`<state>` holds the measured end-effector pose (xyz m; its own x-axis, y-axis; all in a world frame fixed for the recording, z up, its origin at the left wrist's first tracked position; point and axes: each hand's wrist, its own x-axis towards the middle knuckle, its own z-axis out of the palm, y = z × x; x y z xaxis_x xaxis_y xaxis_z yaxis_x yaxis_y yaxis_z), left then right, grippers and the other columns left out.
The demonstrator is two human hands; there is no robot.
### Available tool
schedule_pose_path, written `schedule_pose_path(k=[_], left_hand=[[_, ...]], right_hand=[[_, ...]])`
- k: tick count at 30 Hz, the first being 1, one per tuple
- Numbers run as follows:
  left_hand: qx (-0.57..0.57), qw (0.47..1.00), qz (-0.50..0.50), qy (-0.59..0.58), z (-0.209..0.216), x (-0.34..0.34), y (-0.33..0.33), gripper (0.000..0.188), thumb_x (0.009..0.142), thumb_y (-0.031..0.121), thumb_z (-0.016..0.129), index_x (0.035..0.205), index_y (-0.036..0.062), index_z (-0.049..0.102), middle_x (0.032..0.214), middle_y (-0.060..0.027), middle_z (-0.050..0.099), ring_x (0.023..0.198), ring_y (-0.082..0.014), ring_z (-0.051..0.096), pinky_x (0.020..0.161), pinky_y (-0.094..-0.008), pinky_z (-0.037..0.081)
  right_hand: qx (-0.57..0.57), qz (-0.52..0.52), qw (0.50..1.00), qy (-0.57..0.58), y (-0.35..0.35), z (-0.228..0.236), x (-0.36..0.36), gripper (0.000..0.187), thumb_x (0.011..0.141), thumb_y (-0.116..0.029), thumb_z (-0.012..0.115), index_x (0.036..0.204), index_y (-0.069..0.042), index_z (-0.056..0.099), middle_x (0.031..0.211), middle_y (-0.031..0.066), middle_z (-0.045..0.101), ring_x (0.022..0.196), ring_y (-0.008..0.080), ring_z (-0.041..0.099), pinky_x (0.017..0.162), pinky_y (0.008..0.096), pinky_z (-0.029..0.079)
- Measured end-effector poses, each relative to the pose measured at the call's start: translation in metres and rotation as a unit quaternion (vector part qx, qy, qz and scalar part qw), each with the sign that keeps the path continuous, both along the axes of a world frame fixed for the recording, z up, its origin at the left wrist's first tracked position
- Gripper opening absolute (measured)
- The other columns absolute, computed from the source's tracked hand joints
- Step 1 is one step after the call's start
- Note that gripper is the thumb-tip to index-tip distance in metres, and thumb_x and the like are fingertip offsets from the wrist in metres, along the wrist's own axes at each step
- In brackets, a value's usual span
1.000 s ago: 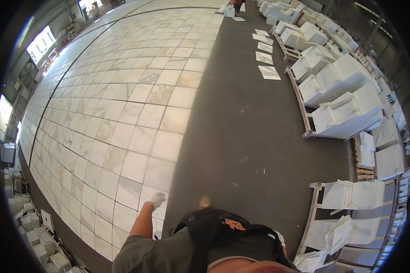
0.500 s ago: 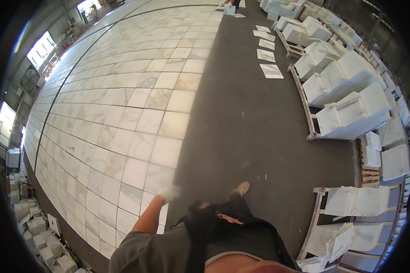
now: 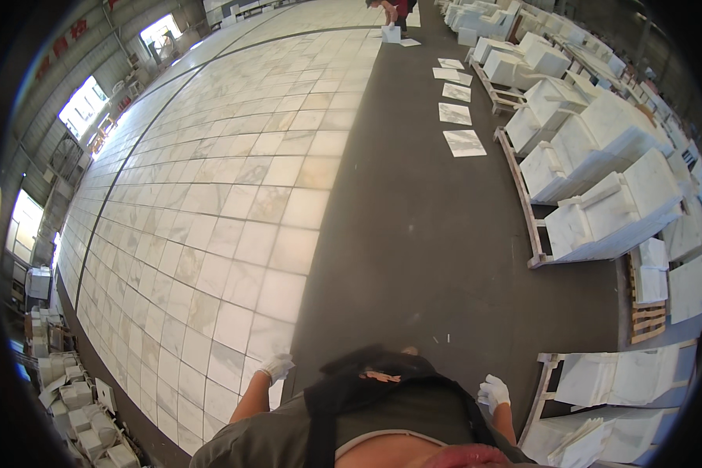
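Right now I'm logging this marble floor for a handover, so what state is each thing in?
left hand: gloved, empty, hanging over the tile edge
right hand: gloved, empty, beside the hip
laid tiles: flat, set edge to edge in a grid
loose tiles: flat, lying singly in a row on the dark floor
slab stacks: leaning on wooden pallets

Glossy veined marble tiles [image 3: 234,226] beside a matt dark floor [image 3: 413,234]; both hands wear seemingly cloth white gloves [image 3: 276,365].

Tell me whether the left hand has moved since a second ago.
Yes. The left hand now hangs at the edge of the tiled floor, further from the body and nearer the viewer than before.
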<state>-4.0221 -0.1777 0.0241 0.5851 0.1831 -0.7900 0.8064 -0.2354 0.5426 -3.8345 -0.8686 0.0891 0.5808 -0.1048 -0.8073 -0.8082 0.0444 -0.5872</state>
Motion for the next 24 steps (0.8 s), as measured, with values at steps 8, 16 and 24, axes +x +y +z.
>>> schedule_pose_path(k=[8,16,24], left_hand=[[0.043,0.986,-0.142,-0.074,-0.002,0.06,-0.021,0.016,0.091,0.02,0.059,0.099,0.0118,0.07,0.097,-0.0075,0.063,0.09,-0.024,0.063,0.074,-0.0356,0.053],[0.189,0.785,-0.586,-0.073,-0.059,0.104,0.041,0.035,0.07,0.015,0.067,0.105,0.0119,0.071,0.104,-0.0127,0.065,0.103,-0.0346,0.062,0.087,-0.0445,0.052],[0.286,0.782,-0.517,-0.199,-0.039,0.33,0.112,0.02,0.077,0.008,0.063,0.095,0.0066,0.07,0.103,-0.0161,0.066,0.099,-0.0349,0.063,0.083,-0.0436,0.053]], right_hand=[[0.096,-0.021,0.989,0.115,0.003,-0.011,0.017,0.02,0.084,0.006,0.062,0.087,-0.013,0.054,0.068,0.0001,0.048,0.051,0.0141,0.05,0.044,0.0302,0.041],[-0.097,0.057,0.993,0.028,0.03,0.001,0.034,0.009,0.088,-0.003,0.058,0.084,-0.011,0.058,0.073,0.0014,0.055,0.062,0.0171,0.054,0.056,0.0321,0.044],[-0.161,0.206,0.957,-0.124,-0.013,-0.194,0.042,0.036,0.099,-0.021,0.05,0.121,0.001,0.066,0.115,0.0092,0.072,0.105,0.0231,0.067,0.093,0.0327,0.051]])
